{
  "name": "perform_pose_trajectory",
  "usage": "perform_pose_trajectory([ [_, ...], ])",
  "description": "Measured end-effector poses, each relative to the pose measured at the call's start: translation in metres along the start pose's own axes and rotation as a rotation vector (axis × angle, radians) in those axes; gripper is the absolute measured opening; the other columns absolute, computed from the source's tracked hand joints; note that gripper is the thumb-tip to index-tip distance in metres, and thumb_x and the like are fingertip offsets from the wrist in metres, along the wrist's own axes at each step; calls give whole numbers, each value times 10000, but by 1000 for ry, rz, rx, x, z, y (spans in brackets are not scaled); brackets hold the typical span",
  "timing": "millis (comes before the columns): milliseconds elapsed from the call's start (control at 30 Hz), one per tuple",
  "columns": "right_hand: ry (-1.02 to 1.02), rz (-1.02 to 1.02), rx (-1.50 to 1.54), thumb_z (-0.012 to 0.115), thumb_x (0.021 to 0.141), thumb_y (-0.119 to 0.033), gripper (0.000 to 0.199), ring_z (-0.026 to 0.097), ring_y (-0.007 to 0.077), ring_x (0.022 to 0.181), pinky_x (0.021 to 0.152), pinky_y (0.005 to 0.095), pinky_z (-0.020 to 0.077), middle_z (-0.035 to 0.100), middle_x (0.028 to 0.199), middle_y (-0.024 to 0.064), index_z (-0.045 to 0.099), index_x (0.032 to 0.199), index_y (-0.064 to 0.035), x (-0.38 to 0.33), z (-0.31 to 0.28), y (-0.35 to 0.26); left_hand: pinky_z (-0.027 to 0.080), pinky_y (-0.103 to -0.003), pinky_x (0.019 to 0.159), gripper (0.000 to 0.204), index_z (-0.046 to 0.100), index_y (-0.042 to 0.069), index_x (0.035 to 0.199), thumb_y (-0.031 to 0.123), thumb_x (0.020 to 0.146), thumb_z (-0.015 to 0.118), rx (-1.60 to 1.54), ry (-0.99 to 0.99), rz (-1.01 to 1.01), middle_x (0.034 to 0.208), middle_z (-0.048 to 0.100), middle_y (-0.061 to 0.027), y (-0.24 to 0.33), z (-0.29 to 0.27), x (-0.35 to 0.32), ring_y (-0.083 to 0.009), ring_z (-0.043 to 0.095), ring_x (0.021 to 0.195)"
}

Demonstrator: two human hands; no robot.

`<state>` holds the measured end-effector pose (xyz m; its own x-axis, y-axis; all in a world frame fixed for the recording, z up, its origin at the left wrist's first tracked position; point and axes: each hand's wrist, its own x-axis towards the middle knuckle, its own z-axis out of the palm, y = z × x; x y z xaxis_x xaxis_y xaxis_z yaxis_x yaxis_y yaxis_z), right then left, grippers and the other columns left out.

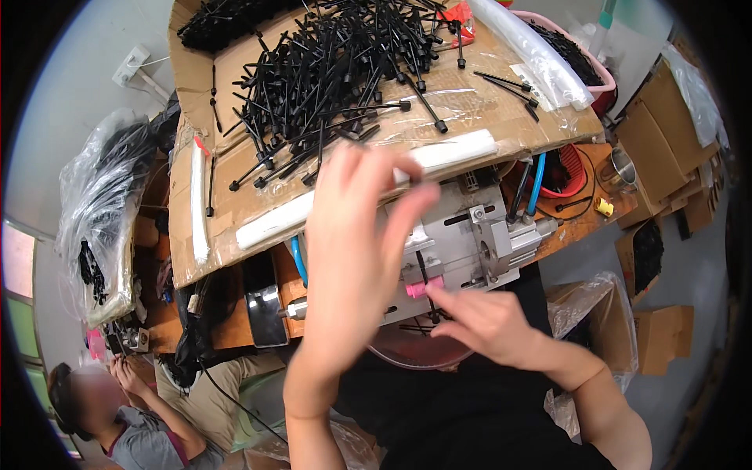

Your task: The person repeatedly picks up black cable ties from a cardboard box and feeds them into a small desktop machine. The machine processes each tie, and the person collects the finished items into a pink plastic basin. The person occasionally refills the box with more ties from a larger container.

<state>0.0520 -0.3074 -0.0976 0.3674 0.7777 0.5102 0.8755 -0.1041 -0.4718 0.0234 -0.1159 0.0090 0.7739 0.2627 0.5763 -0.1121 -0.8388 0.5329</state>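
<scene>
Blurred by motion, my left hand (352, 219) is raised over the front edge of the cardboard tray (223, 129). Its thumb and fingers curve toward each other; a small dark spot shows between them, too smeared to name. Past the fingertips lies a big pile of thin black rods with knobbed ends (337, 70). My right hand (493, 325) is at the metal fixture (458, 227), its finger and thumb around the lower end of a black rod (423, 266). The index fingertip is against a pink piece (419, 288) on the fixture, beside that rod.
A white padded strip (462, 149) lines the tray's front edge. Blue tubes (537, 184) run near the fixture. A red basket (578, 184) and metal cup (620, 168) stand right. A clear bowl (415, 356) sits below the fixture. Another person (149, 415) works at lower left.
</scene>
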Motion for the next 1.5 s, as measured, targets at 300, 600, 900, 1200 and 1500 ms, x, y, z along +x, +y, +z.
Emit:
perform_pose_trajectory([
  [300,55,110,-314,656,868,-152,227,575,275,657,605,378,452,583,699,109,610,1053,-30,167,-63,81,469,-347,820,719,397,-83,1408,-99,738,658,200,-257,-156,1033,561,-146,33,48,-166,-281,530,906],
  [600,12,213,-33,688,846,-197,221,573,208,625,620,342,462,604,671,111,670,936,4,154,-89,80,483,-326,833,727,369,-146,1390,-85,703,600,328,-377,-100,1027,532,-140,20,53,-155,-250,528,889],
  [900,13,113,-176,693,842,-142,233,557,219,659,624,357,451,573,691,99,585,1002,-11,173,-61,73,379,-434,873,129,578,22,992,-14,877,535,452,141,-69,977,565,-148,-32,-11,-26,-346,501,927],
  [1200,-46,363,491,604,928,-185,221,572,76,707,604,251,473,614,764,16,665,1021,6,171,-93,78,479,-314,757,272,626,20,1060,-106,832,548,159,-105,-45,930,614,-121,-54,-38,-19,-287,592,824],
  [1500,114,254,787,622,966,-278,292,580,64,688,610,200,468,654,797,48,645,1046,2,156,-106,69,472,-272,713,647,472,88,1426,-71,824,647,-173,-52,-156,832,595,-56,-68,-61,14,-141,543,727],
])
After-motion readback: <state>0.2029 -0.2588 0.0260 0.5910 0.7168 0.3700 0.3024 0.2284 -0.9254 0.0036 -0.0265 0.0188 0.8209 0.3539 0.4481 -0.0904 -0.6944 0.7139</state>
